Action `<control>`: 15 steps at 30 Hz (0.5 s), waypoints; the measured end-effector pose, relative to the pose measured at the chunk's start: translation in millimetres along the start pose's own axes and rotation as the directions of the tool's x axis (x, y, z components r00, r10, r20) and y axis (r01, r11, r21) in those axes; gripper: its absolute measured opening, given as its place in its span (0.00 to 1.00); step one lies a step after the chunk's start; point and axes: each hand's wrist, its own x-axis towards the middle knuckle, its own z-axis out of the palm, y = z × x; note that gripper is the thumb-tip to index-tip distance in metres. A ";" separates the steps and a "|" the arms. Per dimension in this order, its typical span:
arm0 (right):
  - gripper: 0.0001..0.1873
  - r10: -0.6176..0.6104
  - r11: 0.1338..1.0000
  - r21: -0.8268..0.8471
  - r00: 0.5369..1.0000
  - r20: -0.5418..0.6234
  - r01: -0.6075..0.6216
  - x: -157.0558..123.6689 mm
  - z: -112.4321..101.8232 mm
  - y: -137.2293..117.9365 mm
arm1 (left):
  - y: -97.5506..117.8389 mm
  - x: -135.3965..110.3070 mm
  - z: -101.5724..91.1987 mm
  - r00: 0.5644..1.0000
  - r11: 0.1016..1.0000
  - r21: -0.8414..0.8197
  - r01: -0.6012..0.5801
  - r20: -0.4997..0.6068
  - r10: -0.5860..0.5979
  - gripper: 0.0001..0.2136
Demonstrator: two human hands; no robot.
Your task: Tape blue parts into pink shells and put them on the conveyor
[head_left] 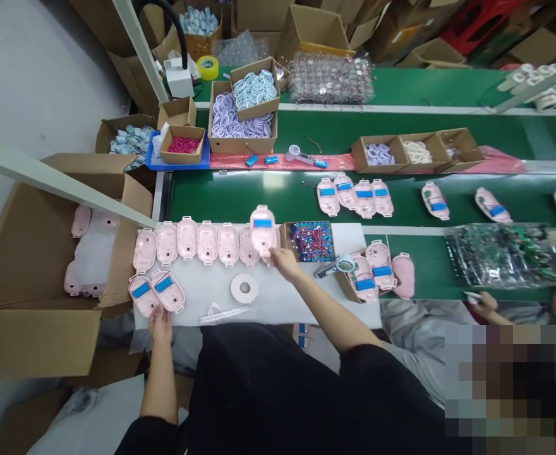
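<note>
A row of pink plastic casings [206, 243] lies across a white sheet [278, 303]. My right hand [285, 262] has its fingers at the lower edge of a pink casing with a blue tape strip [263, 230], which stands raised above the row. My left hand [159, 323] is at the sheet's near edge, against two taped pink casings [167, 291]. Its fingertips are partly hidden beneath them. A white tape roll [244, 288] lies between my hands, and a cardboard box of blue cells with red wires [312, 241] sits right of the row.
A green conveyor belt [259, 196] carries more pink casings. A large cardboard box [45, 253] of casings stands left. Small boxes of rings and pink parts sit beyond the belt. A co-worker's hand [484, 306] is at the right, beside a bag of circuit boards [503, 256].
</note>
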 end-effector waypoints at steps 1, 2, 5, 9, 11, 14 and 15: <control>0.09 -0.011 0.998 0.068 0.994 -0.106 0.018 26.4 6.0 -19.4 | -1.7 -0.3 -0.2 1.000 1.000 0.005 0.008 0.002 -0.008 0.13; 0.07 -0.020 0.995 0.097 0.989 -0.147 0.035 52.7 13.4 -37.8 | -3.2 -0.6 -0.5 1.000 1.000 0.009 0.011 0.003 -0.011 0.14; 0.03 -0.020 0.990 0.130 0.977 -0.212 0.048 121.8 34.7 -81.9 | -6.7 -1.0 -1.0 1.000 1.000 0.012 0.003 -0.012 -0.003 0.18; 0.05 0.035 0.986 0.167 0.955 -0.295 0.015 177.4 42.7 -107.7 | -11.9 2.2 -0.4 0.998 0.999 0.030 -0.023 -0.060 0.024 0.20; 0.06 0.060 0.981 0.194 0.938 -0.340 0.007 186.6 38.1 -110.9 | -12.8 4.5 1.0 0.996 0.998 0.056 -0.042 -0.078 0.046 0.21; 0.08 0.014 0.969 0.237 0.935 -0.354 0.075 167.2 27.3 -108.2 | -7.0 2.8 3.5 0.994 0.993 0.095 -0.070 -0.076 0.077 0.20; 0.08 -0.019 0.962 0.248 0.938 -0.345 0.111 150.1 23.4 -103.7 | -2.6 -0.2 3.5 0.995 0.992 0.105 -0.075 -0.064 0.082 0.19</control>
